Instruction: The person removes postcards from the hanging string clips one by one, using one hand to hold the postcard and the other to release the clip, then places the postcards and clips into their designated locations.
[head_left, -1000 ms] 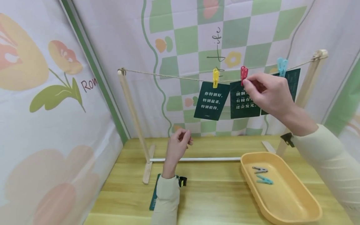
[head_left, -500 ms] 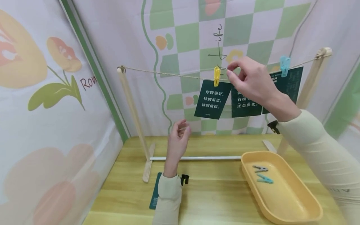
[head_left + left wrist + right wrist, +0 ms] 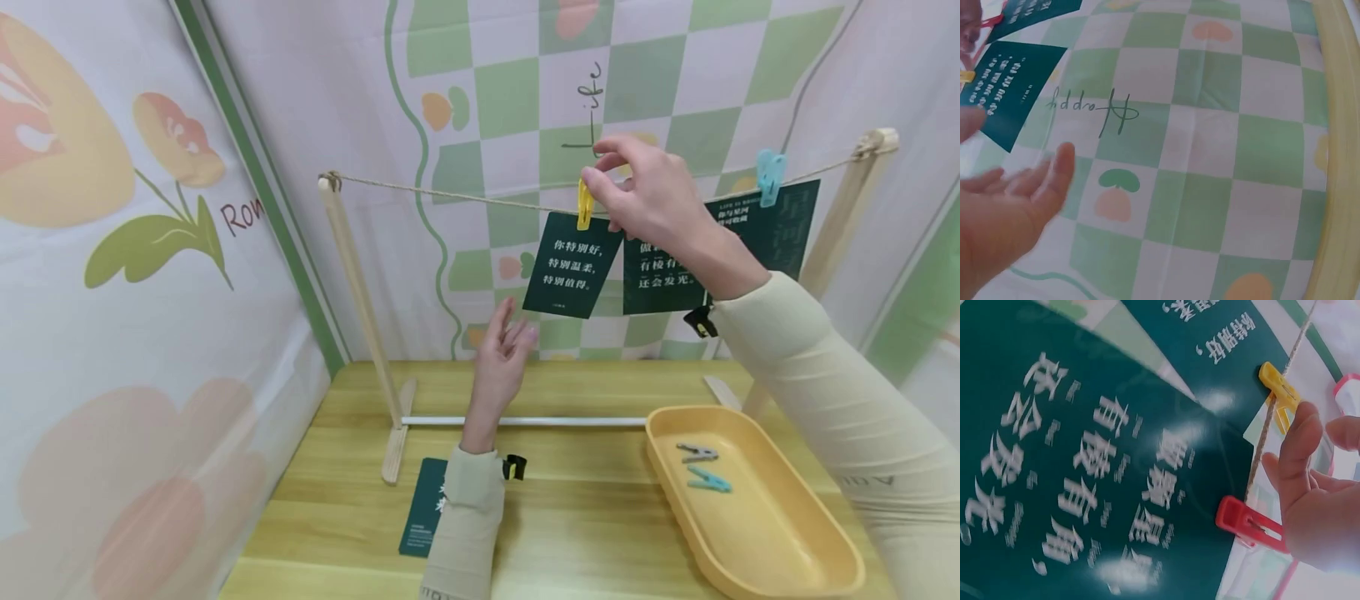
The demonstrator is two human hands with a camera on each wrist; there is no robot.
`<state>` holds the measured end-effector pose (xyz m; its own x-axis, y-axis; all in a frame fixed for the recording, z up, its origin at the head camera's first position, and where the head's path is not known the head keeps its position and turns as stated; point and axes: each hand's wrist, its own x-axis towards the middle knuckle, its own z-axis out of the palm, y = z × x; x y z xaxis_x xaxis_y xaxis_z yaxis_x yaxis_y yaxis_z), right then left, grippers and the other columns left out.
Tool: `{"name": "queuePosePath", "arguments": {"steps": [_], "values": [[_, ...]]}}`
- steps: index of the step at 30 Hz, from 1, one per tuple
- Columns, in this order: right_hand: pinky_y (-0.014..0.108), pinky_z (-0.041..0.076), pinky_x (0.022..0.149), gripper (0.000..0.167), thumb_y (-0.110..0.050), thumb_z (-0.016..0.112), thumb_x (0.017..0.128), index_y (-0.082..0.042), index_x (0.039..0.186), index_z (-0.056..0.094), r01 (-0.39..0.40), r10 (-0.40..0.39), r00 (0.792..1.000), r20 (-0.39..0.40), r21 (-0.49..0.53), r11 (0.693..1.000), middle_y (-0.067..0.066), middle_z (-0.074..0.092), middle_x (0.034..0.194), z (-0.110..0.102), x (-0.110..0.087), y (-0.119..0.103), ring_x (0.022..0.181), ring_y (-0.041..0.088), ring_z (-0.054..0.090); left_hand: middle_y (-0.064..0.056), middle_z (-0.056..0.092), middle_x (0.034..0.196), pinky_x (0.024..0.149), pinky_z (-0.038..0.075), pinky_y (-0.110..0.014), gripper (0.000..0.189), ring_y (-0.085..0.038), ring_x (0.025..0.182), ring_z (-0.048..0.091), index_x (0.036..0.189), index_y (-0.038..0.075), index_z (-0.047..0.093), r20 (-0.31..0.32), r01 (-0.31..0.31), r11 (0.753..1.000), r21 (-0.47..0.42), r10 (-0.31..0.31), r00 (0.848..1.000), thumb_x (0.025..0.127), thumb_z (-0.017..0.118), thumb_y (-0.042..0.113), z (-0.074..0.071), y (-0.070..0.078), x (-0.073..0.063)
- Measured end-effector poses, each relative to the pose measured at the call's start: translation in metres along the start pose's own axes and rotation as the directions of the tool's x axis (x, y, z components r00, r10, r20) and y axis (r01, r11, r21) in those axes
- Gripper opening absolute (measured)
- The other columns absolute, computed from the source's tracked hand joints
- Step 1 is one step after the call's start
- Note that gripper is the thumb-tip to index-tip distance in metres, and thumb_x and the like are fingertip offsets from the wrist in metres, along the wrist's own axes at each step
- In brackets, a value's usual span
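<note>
A dark green card [image 3: 572, 271] with white lettering hangs from the rope [image 3: 450, 195] by a yellow clothespin [image 3: 1280, 389]. My right hand [image 3: 660, 200] is at that clothespin, one fingertip by its handle end, thumb and fingers apart. Below the card's lower left corner, my left hand [image 3: 501, 367] is raised with its fingers extended and nothing in them. A second green card [image 3: 1085, 462] hangs beside the first from a red clothespin [image 3: 1250, 524], which my right hand covers in the head view. A third card [image 3: 787, 225] hangs at the right from a blue clothespin [image 3: 769, 177].
Wooden posts [image 3: 360, 300] hold the rope, with a white rod [image 3: 570, 422] low between them. An orange tray [image 3: 757, 533] at the right holds a grey clothespin [image 3: 697, 452] and a blue one. Another green card [image 3: 423, 508] lies on the table, partly under my left sleeve.
My right hand has moved left from the red clothespin to the yellow one. My left hand has risen toward the first card, its fingers straightening.
</note>
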<state>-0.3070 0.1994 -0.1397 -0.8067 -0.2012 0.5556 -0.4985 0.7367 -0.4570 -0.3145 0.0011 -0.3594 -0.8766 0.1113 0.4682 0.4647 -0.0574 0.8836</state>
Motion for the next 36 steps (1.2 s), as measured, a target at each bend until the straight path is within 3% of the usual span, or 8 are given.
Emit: {"name": "queuePosePath", "arguments": {"steps": [6, 10, 14, 17, 20, 26, 32, 36], "values": [[0.026, 0.051, 0.047, 0.057, -0.047, 0.05, 0.099, -0.009, 0.141, 0.048, -0.053, 0.05, 0.997, 0.06, 0.063, 0.997, 0.016, 0.059, 0.136, 0.0, 0.007, 0.0, 0.052, 0.021, 0.063, -0.01, 0.02, 0.164, 0.115, 0.036, -0.039, 0.069, -0.031, 0.145, 0.035, 0.156, 0.005, 0.016, 0.073, -0.01, 0.992, -0.122, 0.019, 0.997, 0.099, 0.055, 0.007, 0.003, -0.002, 0.006], [0.027, 0.05, 0.046, 0.054, -0.046, 0.052, 0.098, -0.008, 0.137, 0.052, -0.063, 0.057, 0.996, 0.064, 0.087, 0.994, 0.016, 0.063, 0.128, 0.0, 0.007, 0.001, 0.049, 0.022, 0.062, -0.017, 0.038, 0.154, 0.11, 0.043, -0.031, 0.06, -0.033, 0.138, 0.045, 0.152, 0.003, 0.026, 0.053, -0.025, 0.987, -0.161, 0.034, 0.998, 0.1, 0.054, 0.006, 0.007, -0.002, 0.006], [0.028, 0.05, 0.048, 0.052, -0.045, 0.054, 0.098, -0.008, 0.135, 0.055, -0.08, 0.072, 0.995, 0.069, 0.115, 0.99, 0.017, 0.069, 0.099, 0.001, 0.007, 0.0, 0.046, 0.021, 0.06, -0.024, 0.057, 0.132, 0.096, 0.053, -0.027, 0.045, -0.029, 0.119, 0.06, 0.142, 0.001, 0.04, -0.009, -0.057, 0.982, -0.178, 0.056, 0.998, 0.099, 0.054, 0.005, 0.01, 0.0, 0.004], [0.03, 0.051, 0.049, 0.05, -0.045, 0.054, 0.098, -0.009, 0.133, 0.057, -0.088, 0.08, 0.994, 0.069, 0.121, 0.989, 0.013, 0.067, 0.077, 0.003, 0.008, -0.002, 0.046, 0.021, 0.06, -0.025, 0.064, 0.121, 0.085, 0.058, -0.028, 0.038, -0.016, 0.102, 0.067, 0.136, 0.001, 0.047, -0.059, -0.081, 0.983, -0.162, 0.072, 0.996, 0.099, 0.055, 0.007, 0.01, 0.0, 0.004], [0.03, 0.051, 0.049, 0.046, -0.042, 0.055, 0.098, -0.009, 0.13, 0.06, -0.087, 0.078, 0.994, 0.073, 0.127, 0.988, 0.006, 0.066, 0.068, 0.004, 0.008, -0.002, 0.046, 0.02, 0.06, -0.024, 0.066, 0.113, 0.08, 0.059, -0.028, 0.033, -0.009, 0.091, 0.067, 0.13, 0.001, 0.054, -0.085, -0.081, 0.986, -0.145, 0.07, 0.994, 0.099, 0.057, 0.009, 0.01, 0.001, 0.005], [0.03, 0.052, 0.05, 0.039, -0.037, 0.056, 0.099, -0.007, 0.122, 0.064, -0.083, 0.071, 0.994, 0.077, 0.158, 0.984, 0.003, 0.064, 0.063, 0.003, 0.007, 0.0, 0.047, 0.019, 0.06, -0.027, 0.068, 0.105, 0.076, 0.059, -0.031, 0.025, -0.02, 0.087, 0.069, 0.118, -0.004, 0.063, -0.102, -0.067, 0.992, -0.11, 0.056, 0.993, 0.096, 0.061, 0.006, 0.014, 0.007, 0.003], [0.026, 0.051, 0.049, 0.04, -0.036, 0.058, 0.098, -0.004, 0.123, 0.063, -0.083, 0.067, 0.995, 0.078, 0.232, 0.969, 0.001, 0.064, 0.062, 0.001, 0.007, 0.003, 0.048, 0.017, 0.059, -0.033, 0.066, 0.099, 0.078, 0.059, -0.045, 0.019, -0.001, 0.077, 0.065, 0.11, -0.011, 0.063, -0.118, -0.067, 0.993, -0.098, 0.055, 0.991, 0.095, 0.06, 0.001, 0.015, 0.015, 0.0], [0.026, 0.052, 0.049, 0.041, -0.033, 0.062, 0.096, -0.001, 0.122, 0.063, -0.089, 0.065, 0.994, 0.089, 0.298, 0.95, 0.001, 0.065, 0.063, 0.0, 0.007, 0.002, 0.048, 0.016, 0.059, -0.033, 0.065, 0.097, 0.078, 0.057, -0.051, 0.017, -0.002, 0.075, 0.064, 0.108, -0.011, 0.063, -0.141, -0.086, 0.99, -0.114, 0.07, 0.988, 0.095, 0.06, 0.001, 0.012, 0.015, -0.001]]}}
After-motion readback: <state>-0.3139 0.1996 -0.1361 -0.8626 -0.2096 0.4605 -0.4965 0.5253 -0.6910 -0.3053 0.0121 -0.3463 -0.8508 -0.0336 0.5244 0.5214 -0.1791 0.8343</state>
